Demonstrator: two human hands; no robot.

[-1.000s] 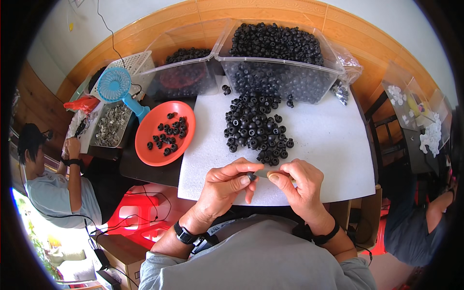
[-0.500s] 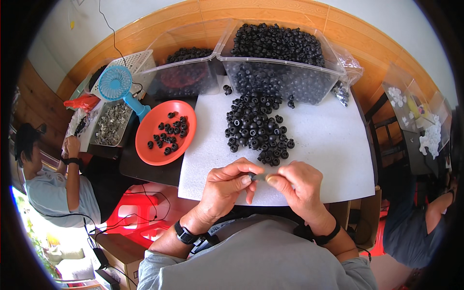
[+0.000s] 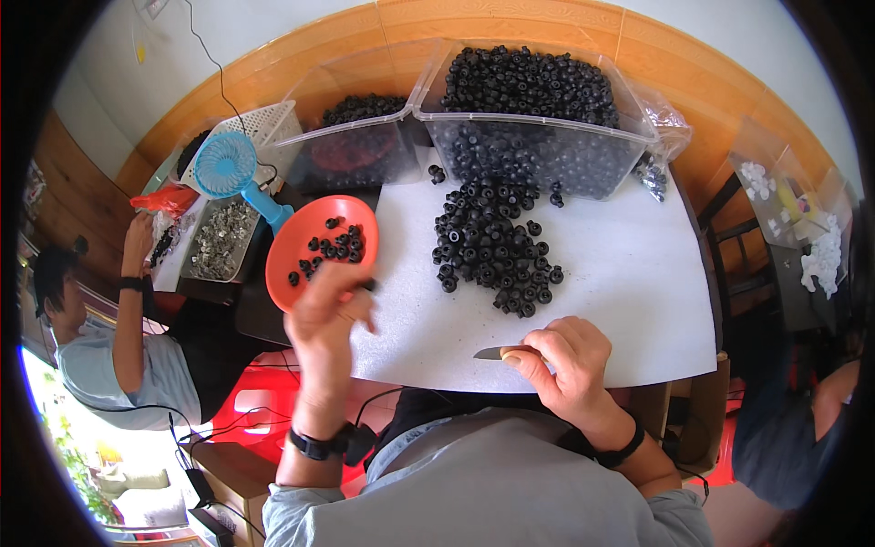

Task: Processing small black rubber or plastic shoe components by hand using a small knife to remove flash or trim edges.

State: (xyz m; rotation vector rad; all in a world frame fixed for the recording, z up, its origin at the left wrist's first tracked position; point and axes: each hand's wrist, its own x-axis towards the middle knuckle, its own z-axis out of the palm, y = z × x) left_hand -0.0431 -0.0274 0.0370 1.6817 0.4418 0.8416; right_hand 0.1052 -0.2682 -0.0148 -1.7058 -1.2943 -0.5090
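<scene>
My left hand [image 3: 324, 314], smeared by motion, is over the near edge of the orange bowl [image 3: 276, 264]. A small black part [image 3: 368, 284] shows at its fingertips, seemingly pinched there. Several round black parts [image 3: 342, 244] with knobbed ends lie in the bowl. My right hand [image 3: 567, 360] is closed on a small knife [image 3: 490, 353], its thin blade pointing left above the white foam sheet [image 3: 629, 301]. Beyond the blade, a heap of the same black parts [image 3: 488, 237] is spread on the sheet.
Two clear plastic bins [image 3: 547, 164] of black parts stand at the back. A blue fan [image 3: 226, 166] and a metal tray of small pieces [image 3: 219, 242] are at the left. One person [image 3: 118, 356] sits left, another [image 3: 793, 428] right.
My left hand has moved left from the knife to the bowl, with a black part seemingly in it. My right hand stays near the sheet's front edge, the blade now uncovered.
</scene>
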